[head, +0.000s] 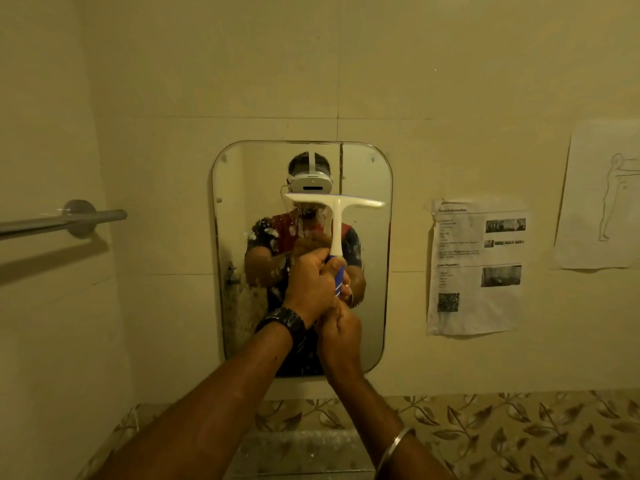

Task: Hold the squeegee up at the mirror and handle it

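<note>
White squeegee (335, 216) against mirror (370, 271), both hands' fingers (323, 268) curled round its handle.

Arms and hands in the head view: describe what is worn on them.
Both forearms are bare, with no sleeves in view. The left hand has a dark, chunky-linked wristwatch at the wrist. The right hand has a thin plain silver metal bangle further down the forearm. No gloves.
</note>
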